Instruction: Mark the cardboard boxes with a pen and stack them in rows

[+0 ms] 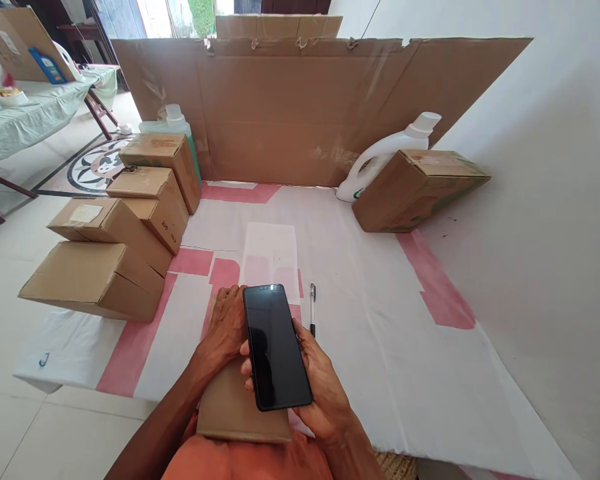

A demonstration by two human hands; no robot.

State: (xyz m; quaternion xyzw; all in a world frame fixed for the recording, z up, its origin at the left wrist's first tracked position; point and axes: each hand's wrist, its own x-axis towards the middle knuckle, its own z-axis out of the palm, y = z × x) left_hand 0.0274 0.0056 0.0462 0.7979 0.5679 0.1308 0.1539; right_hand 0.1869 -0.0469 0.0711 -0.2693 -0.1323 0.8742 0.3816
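My right hand is wrapped around a black smartphone, its dark screen facing up toward me. Fingertips of that hand curl past the phone's left edge. Under the phone, close to my body, lies a brown cardboard box. On the box's far left part rests my left hand, with its fingers bent over the far end, beside the phone's top corner. A pen with a black end lies on the cloth just right of the phone. Beyond the hands is a white sheet of paper, flat on the cloth.
Several cardboard boxes line the left edge, with a green liquid bottle behind them. At the right back, a white jug stands behind another box. A tall cardboard panel closes the back; a wall bounds the right.
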